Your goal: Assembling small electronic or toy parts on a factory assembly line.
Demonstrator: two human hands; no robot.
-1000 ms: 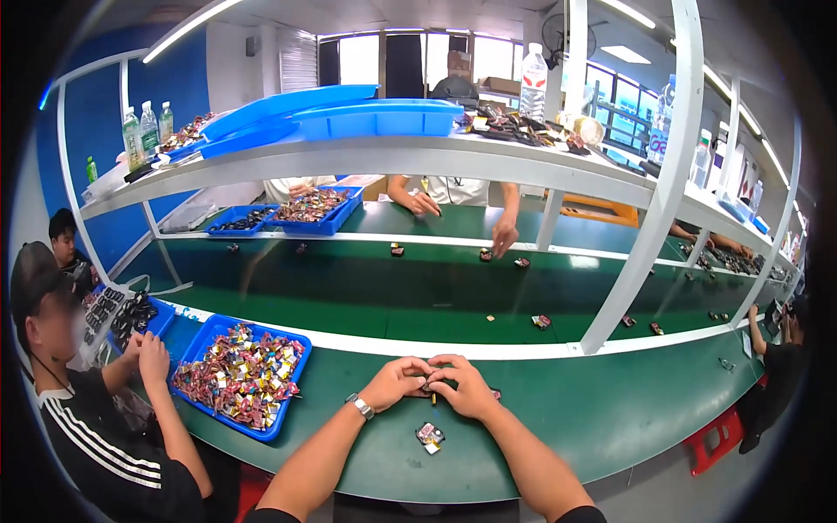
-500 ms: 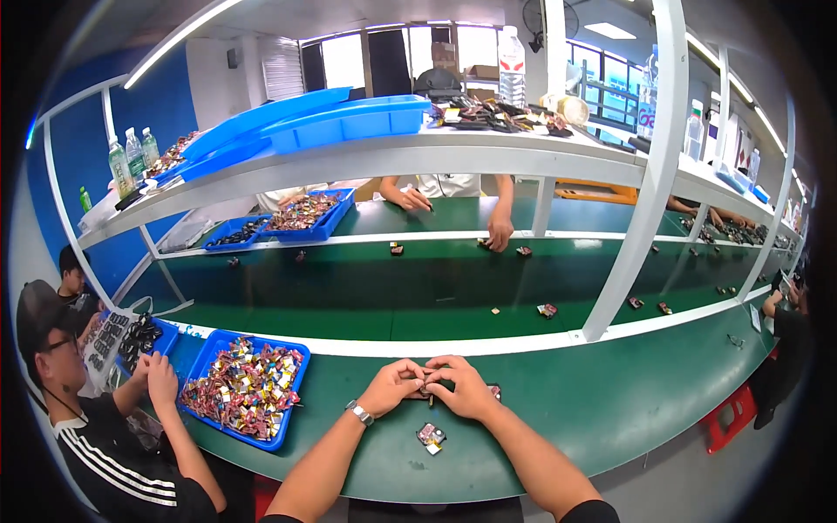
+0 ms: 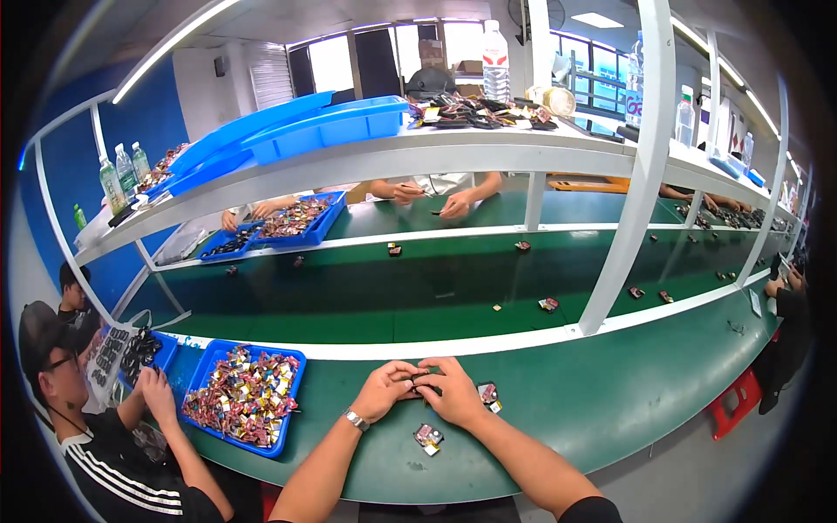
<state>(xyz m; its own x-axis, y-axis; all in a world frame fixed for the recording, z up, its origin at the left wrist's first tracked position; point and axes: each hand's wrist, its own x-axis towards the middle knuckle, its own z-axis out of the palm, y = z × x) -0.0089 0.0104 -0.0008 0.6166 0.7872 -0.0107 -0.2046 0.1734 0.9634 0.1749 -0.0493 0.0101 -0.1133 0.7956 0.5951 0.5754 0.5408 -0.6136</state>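
Observation:
My left hand (image 3: 384,390) and my right hand (image 3: 449,389) meet over the green table, fingers closed around a small black part (image 3: 425,382). The fingers cover most of it, so its exact kind is hidden. Just right of my right hand lies a small circuit board with a yellow-and-white piece (image 3: 490,397). A similar small circuit board (image 3: 427,438) rests on the table nearer to me, below my hands.
A blue bin (image 3: 292,410) heaped with small circuit boards stands at left, beside a seated co-worker (image 3: 113,436). Beyond a white rail, a dark green conveyor belt (image 3: 418,288) carries scattered boards. A white post (image 3: 635,200) and shelf (image 3: 418,157) rise ahead.
My fingers have shifted, and more of the black part shows between them. The board beside my right hand is more exposed. Across the belt, a co-worker's hands have drawn back from it.

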